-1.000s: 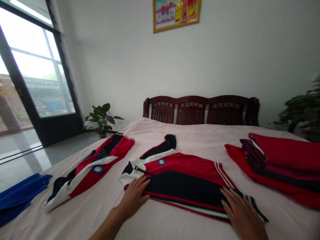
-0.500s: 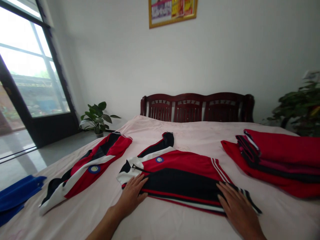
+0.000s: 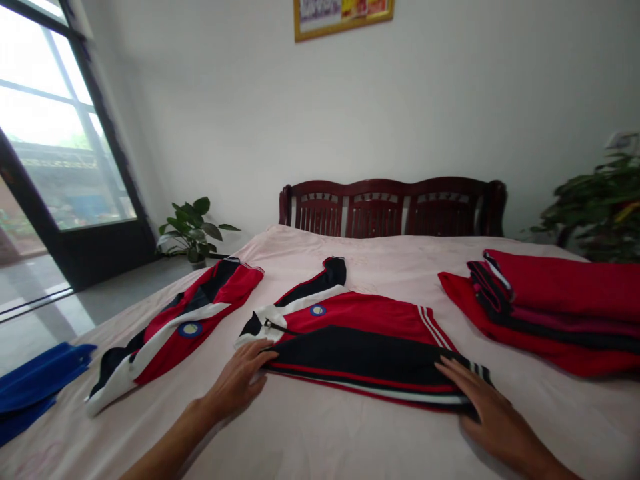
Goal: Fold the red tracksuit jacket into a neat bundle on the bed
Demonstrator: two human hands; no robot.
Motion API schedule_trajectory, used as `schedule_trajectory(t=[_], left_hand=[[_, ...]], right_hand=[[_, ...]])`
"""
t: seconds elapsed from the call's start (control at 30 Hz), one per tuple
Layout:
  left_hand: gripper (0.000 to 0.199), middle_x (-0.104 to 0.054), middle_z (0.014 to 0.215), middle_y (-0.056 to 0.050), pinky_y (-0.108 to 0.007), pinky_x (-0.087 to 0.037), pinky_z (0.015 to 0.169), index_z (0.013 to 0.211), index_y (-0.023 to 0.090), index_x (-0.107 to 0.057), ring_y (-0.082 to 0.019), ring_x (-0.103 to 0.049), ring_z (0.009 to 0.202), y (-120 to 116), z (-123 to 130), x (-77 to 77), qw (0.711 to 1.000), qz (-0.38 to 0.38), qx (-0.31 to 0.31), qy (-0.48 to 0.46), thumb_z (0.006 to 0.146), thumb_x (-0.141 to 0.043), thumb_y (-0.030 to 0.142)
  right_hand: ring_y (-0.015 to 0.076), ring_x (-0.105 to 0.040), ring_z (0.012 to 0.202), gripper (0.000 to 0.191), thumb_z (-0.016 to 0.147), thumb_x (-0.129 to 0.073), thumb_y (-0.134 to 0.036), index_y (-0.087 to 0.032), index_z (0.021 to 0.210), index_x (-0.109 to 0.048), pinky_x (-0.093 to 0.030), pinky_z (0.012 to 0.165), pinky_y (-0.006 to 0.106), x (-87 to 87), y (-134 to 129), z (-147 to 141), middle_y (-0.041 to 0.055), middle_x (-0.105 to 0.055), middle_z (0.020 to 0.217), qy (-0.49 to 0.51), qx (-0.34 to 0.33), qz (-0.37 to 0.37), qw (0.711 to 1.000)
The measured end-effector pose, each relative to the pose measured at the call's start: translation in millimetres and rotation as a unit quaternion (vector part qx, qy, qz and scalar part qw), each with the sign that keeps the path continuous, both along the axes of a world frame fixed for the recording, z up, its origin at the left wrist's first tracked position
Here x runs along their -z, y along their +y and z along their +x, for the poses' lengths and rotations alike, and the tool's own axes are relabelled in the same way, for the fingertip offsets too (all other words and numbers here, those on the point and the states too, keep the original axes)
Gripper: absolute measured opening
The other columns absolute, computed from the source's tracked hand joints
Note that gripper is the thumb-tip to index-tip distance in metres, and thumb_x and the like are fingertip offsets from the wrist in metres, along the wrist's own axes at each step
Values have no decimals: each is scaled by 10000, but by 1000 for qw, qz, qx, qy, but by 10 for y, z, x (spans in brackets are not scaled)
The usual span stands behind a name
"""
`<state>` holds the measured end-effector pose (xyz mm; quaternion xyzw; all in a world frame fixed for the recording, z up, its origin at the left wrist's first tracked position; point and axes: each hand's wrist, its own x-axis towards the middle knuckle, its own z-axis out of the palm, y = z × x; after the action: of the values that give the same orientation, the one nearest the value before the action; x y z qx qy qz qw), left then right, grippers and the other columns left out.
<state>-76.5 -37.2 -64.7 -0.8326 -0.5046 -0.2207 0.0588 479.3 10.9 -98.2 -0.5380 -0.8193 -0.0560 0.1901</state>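
Pink sheet [image 3: 340, 433] underlies the jacket [image 3: 350, 350], white wall [image 3: 425, 100] beyond.

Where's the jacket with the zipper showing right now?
In the head view, the jacket lies in the lower middle, on the pink sheet, between the other jacket on the left and the folded red pile on the right.

The jacket [image 3: 357, 350] is red, black and white, with white stripes.
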Motion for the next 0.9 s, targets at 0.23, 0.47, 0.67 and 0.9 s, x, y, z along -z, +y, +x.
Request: schedule_trajectory(t=[0.23, 0.47, 0.67, 0.9], left_hand=[[338, -649, 1260, -46, -418, -510, 992, 1192, 297, -635, -234, -616, 1141, -71, -83, -102, 998, -7, -26, 62, 929, -504, 131], [194, -710, 1043, -45, -340, -510, 843, 1056, 239, -649, -213, -661, 961, 134, 11, -134, 995, -26, -61, 73, 961, -490, 179], [203, -684, 1001, -22, -288, -475, 818, 996, 252, -623, -182, -642, 925, -130, -181, -197, 998, -28, -48, 43, 924, -463, 150], [481, -708, 995, -4, -349, -483, 918, 965, 270, -681, -216, -635, 989, -549, 14, -591, 978, -195, -5, 71, 655, -452, -17]], right_hand=[[221, -544, 1325, 747, 725, -384, -18, -260, 1408, -566, -513, 1040, 398, 90, 56, 261, 22, -553, 1475, -104, -43, 115, 987], [218, -680, 970, 613, 742, -408, 45, -261, 1176, -715, -544, 811, 348, -211, 70, 39, 30, -746, 1132, -156, -23, 213, 964], [238, -664, 1012, 641, 690, -470, 14, -313, 1186, -713, -518, 849, 375, -463, -348, 182, 17, -738, 1141, -145, -58, 187, 970], [240, -714, 1017, 585, 713, -499, -152, -412, 1193, -708, -594, 858, 374, -422, -857, 449, -34, -746, 1158, -42, -95, 76, 992]])
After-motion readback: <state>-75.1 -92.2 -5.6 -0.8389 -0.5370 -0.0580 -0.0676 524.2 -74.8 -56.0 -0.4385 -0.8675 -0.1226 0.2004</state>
